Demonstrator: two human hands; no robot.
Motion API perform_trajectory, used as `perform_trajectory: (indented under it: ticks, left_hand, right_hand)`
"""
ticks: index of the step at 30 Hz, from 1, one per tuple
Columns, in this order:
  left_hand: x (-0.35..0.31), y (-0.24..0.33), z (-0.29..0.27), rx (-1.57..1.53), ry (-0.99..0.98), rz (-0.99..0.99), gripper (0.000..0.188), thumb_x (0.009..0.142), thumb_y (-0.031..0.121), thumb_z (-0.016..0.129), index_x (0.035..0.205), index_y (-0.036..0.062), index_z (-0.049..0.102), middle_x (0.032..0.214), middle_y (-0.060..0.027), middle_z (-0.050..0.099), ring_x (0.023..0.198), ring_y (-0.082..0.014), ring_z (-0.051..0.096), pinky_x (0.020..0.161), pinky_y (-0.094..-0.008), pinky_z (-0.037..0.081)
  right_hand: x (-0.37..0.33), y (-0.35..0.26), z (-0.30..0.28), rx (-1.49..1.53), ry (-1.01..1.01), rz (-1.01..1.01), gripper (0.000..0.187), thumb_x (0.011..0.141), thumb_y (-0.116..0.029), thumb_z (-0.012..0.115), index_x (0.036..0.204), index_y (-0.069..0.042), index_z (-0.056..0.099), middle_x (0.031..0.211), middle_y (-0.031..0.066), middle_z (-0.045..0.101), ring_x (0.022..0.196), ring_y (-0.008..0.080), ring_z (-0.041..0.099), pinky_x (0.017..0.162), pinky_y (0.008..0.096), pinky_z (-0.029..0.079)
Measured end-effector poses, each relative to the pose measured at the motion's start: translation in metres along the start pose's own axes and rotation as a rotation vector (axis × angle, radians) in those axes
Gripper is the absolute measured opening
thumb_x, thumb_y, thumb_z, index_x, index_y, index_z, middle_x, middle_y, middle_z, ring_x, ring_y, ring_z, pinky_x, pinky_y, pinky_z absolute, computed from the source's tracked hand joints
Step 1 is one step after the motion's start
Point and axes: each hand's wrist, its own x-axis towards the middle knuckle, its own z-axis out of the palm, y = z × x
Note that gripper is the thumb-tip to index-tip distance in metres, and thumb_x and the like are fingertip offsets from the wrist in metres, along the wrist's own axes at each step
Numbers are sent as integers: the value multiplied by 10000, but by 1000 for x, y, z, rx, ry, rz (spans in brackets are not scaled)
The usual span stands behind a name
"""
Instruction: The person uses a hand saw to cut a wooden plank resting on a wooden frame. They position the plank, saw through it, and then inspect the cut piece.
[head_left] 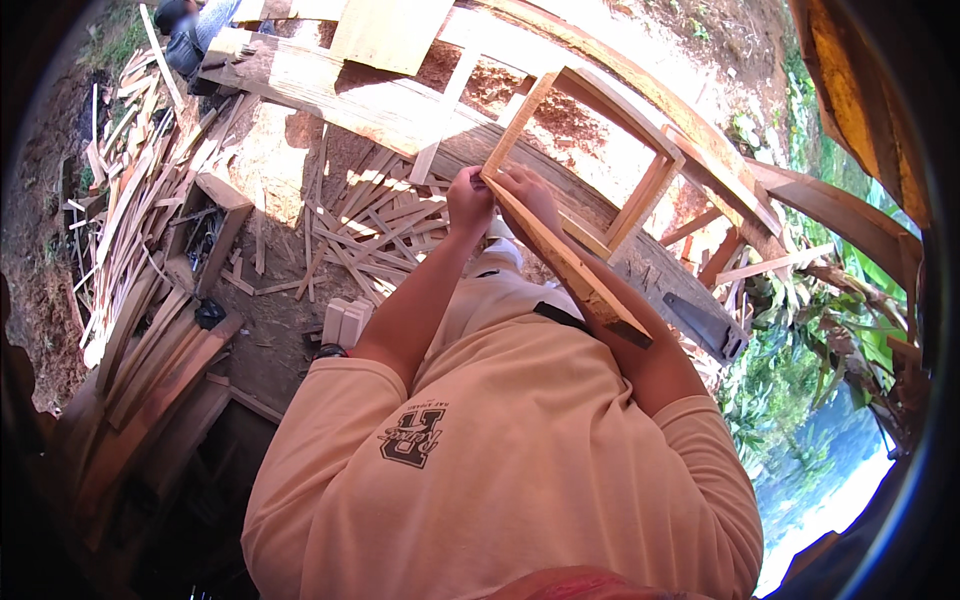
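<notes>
A rectangular wooden frame (pixel 640 200) rests on a long plank bench in front of me. From its near left corner a narrow board (pixel 570 265) slants back toward my chest, over my right forearm. My left hand (pixel 470 203) is closed in a fist at that corner, by the board's far end; what its fingers hold is hidden. My right hand (pixel 530 192) lies just right of it, fingers curled over the wood at the same corner. The board partly covers this hand.
A handsaw (pixel 700 325) lies on the bench plank (pixel 390 100) at right. Piles of wood offcuts (pixel 370 220) cover the ground beyond and left. Curved boards (pixel 150 390) are stacked at lower left. Another person (pixel 190 40) is at the far left. Green plants (pixel 800 400) grow at right.
</notes>
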Motion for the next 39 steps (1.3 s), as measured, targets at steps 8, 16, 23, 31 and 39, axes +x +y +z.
perform_trajectory:
  ticks: [8,16,23,31,39]
  left_hand:
    - [15,-23,1,-51,-47,-157,408,928,146,767,1240,-87,646,1070,-159,764,973,-188,743,845,-322,600]
    - [21,-47,6,-105,-42,-151,386,922,142,764,1223,-82,675,1035,-153,780,915,-179,745,793,-322,606]
    - [24,-56,0,41,-102,-16,428,924,192,752,1249,-74,671,1035,-161,780,915,-201,748,797,-335,605]
    - [7,-15,1,84,-80,53,422,934,198,746,1252,-70,673,1036,-143,780,922,-183,740,812,-330,604]
    - [1,-3,-2,-15,-146,72,389,940,176,745,1235,-67,672,1006,-107,767,893,-156,720,790,-319,598]
  right_hand:
    - [-4,6,16,-72,-41,5,170,875,-118,659,1024,-38,678,1003,155,674,1051,365,666,890,456,567]
    - [-7,5,11,49,10,91,136,928,-134,647,975,-7,632,971,205,663,924,415,685,804,506,569]
    - [-11,2,4,166,50,163,224,924,-215,707,987,-10,644,978,208,662,880,435,681,767,516,568]
    - [-11,-17,-26,114,114,157,335,871,-305,759,1039,-32,663,1019,172,681,872,399,705,742,493,579]
    - [-5,-28,-37,104,49,121,275,866,-242,742,1051,-46,689,1004,150,688,842,386,713,737,487,582]
